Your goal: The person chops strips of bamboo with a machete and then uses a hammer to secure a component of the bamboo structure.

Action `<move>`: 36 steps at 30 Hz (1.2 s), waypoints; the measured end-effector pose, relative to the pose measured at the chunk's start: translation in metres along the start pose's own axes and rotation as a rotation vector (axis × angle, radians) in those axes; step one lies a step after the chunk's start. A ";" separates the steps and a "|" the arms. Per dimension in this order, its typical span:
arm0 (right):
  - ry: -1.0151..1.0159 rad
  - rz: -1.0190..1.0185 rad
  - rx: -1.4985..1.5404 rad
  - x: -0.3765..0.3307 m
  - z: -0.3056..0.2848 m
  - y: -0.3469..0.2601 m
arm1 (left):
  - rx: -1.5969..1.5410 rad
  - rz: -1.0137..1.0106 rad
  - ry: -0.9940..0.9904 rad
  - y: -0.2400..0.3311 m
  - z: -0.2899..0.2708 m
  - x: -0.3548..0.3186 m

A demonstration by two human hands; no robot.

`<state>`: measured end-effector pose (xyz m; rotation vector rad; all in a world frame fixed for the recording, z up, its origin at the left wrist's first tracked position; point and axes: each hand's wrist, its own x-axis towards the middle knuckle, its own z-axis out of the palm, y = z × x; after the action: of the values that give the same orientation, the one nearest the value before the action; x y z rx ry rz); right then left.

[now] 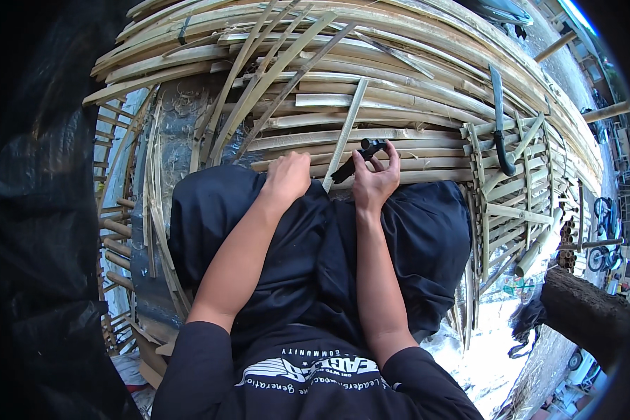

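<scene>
Between the fingertips and thumb of my right hand [376, 183] is a small black device [360, 159] with a round knob and a strap-like lower part; its exact kind does not show. A light split bamboo strip [348, 129] slants just left of it, its lower end near my knees. My left hand [288, 173] is closed into a fist over my left knee, on dark cloth. The curled fingers hide whatever may be inside. Beyond both hands, many long split bamboo strips [399, 133] lie side by side.
A machete [498, 101] with a black handle lies across the strips at right, by a woven bamboo lattice [514, 199]. More strips [276, 66] cross the pile at left. A thick dark log [584, 311] stands out at lower right. Black sheeting [42, 210] hangs at far left.
</scene>
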<state>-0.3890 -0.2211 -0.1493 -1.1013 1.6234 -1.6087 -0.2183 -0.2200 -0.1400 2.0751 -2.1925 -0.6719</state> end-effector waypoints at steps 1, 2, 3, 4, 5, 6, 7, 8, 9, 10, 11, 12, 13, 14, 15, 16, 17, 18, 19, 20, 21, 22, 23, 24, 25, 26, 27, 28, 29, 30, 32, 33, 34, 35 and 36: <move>-0.002 -0.013 0.020 0.001 -0.001 0.002 | -0.050 0.039 0.043 0.005 0.001 0.003; -0.004 -0.026 0.040 0.001 -0.003 0.004 | -0.101 0.078 0.086 0.011 0.002 0.006; -0.005 -0.025 0.039 0.001 -0.004 0.004 | -0.160 0.100 0.088 0.017 0.002 0.007; -0.001 0.003 0.032 0.000 -0.005 0.004 | -0.161 0.099 0.088 0.017 0.005 0.010; 0.003 0.031 0.025 -0.001 -0.007 0.004 | -0.199 0.136 0.085 0.016 0.011 0.012; 0.007 0.034 0.022 -0.001 -0.008 0.010 | -0.238 0.175 0.078 0.016 0.017 0.014; 0.014 0.040 0.035 0.003 -0.009 0.018 | -0.255 0.178 0.005 0.015 0.019 0.017; 0.021 0.047 0.047 0.004 -0.011 0.026 | -0.257 0.183 -0.001 0.014 0.023 0.015; -0.002 0.086 0.080 0.004 -0.010 0.021 | -0.335 0.332 -0.049 0.011 0.021 0.013; -0.001 0.083 0.086 0.003 -0.010 0.019 | -0.412 0.482 -0.098 0.009 0.019 0.011; -0.027 0.103 0.172 0.000 -0.011 0.018 | -0.423 0.360 -0.203 0.015 0.023 0.008; -0.052 0.114 0.264 0.001 -0.010 0.014 | -0.395 0.429 -0.099 0.021 0.022 0.004; -0.061 0.094 0.292 0.002 -0.008 0.010 | -0.442 0.428 -0.060 0.021 0.025 0.006; -0.065 0.082 0.308 0.003 -0.006 0.007 | -0.489 0.427 -0.022 0.018 0.028 0.007; -0.069 0.075 0.293 0.004 -0.008 0.004 | -0.483 0.433 -0.010 0.017 0.028 0.005; -0.071 0.068 0.276 0.006 -0.011 0.001 | -0.395 0.336 -0.048 0.016 0.028 0.004; -0.067 0.067 0.261 0.006 -0.018 0.000 | -0.310 0.240 -0.086 0.015 0.030 0.002; -0.053 0.030 0.218 0.011 -0.024 -0.003 | -0.299 0.252 -0.059 0.010 0.036 0.006; -0.046 0.064 0.213 0.006 -0.024 -0.023 | -0.215 0.157 -0.077 -0.006 0.048 0.009; -0.031 0.093 0.193 0.005 -0.029 -0.043 | -0.143 0.071 -0.101 -0.012 0.055 0.015; -0.005 -0.035 0.179 0.022 -0.041 -0.026 | -0.155 0.096 -0.088 0.004 0.055 0.025; 0.021 -0.031 0.247 0.017 -0.047 -0.044 | -0.112 0.001 -0.218 0.010 0.052 0.036; 0.030 -0.043 0.261 0.021 -0.052 -0.047 | -0.069 -0.095 -0.347 0.017 0.052 0.044; 0.044 -0.056 0.276 0.026 -0.060 -0.051 | -0.070 -0.092 -0.340 0.022 0.062 0.049; 0.048 -0.066 0.303 0.025 -0.063 -0.064 | -0.098 -0.145 -0.274 0.019 0.066 0.056; 0.059 -0.079 0.424 0.021 -0.063 -0.079 | -0.124 -0.194 -0.205 0.017 0.064 0.063; 0.081 -0.091 0.441 0.017 -0.071 -0.093 | -0.192 -0.199 -0.138 0.023 0.068 0.064; 0.125 -0.105 0.427 0.022 -0.088 -0.092 | -0.198 -0.165 -0.153 0.051 0.069 0.060; 0.150 -0.118 0.407 0.031 -0.104 -0.087 | -0.206 -0.201 -0.147 0.075 0.068 0.056; 0.166 -0.159 0.432 0.030 -0.107 -0.087 | -0.190 -0.268 -0.126 0.079 0.056 0.046; 0.189 -0.195 0.471 0.028 -0.111 -0.089 | -0.151 -0.294 -0.063 0.070 0.061 0.064; 0.155 -0.139 0.482 0.020 -0.105 -0.094 | -0.080 -0.253 -0.007 0.048 0.051 0.071; 0.135 -0.089 0.456 0.018 -0.111 -0.092 | -0.029 -0.189 0.021 0.055 0.045 0.071; 0.150 -0.064 0.503 0.018 -0.112 -0.090 | -0.124 -0.177 0.093 0.061 0.035 0.074; 0.171 -0.059 0.474 0.023 -0.126 -0.080 | -0.237 -0.151 0.146 0.089 0.019 0.070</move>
<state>-0.4971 -0.1732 -0.0560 -0.7850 1.2184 -2.0354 -0.3151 -0.2817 -0.1447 2.1069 -1.7987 -0.7261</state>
